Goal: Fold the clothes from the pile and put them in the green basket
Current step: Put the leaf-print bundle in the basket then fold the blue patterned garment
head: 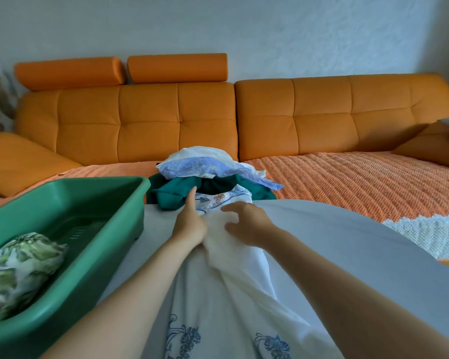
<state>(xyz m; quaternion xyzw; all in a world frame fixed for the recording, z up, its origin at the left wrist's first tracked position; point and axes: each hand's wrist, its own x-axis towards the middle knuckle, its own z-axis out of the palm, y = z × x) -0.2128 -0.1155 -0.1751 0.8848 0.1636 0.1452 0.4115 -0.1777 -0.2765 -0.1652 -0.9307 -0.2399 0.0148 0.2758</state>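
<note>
Lower left: green basket (109, 200) holding a folded leaf-print garment (18, 268). Centre: pile of clothes (205, 169), teal, blue, white. Below it: left hand (189, 225) against, right hand (250, 224) curled over, a bunched white garment (239, 270). Background: orange sofa (322, 112).

One green basket (109, 255) stands here, and in it lies one folded leaf-print garment (18, 265). In the pile (210, 174) I can tell three pieces apart: one plain white garment (200, 152) on top, one pale blue garment (192, 168) under it and one dark green garment (176, 193) lowest. Whether more pieces lie beneath cannot be seen. One further piece, a white garment with blue flowers (233, 294), lies on the one counter (347, 242). Two hands are in view, the left hand (189, 224) and the right hand (249, 224). The one orange sofa (322, 112) carries two headrests, a left headrest (70, 72) and a right headrest (176, 67).
</note>
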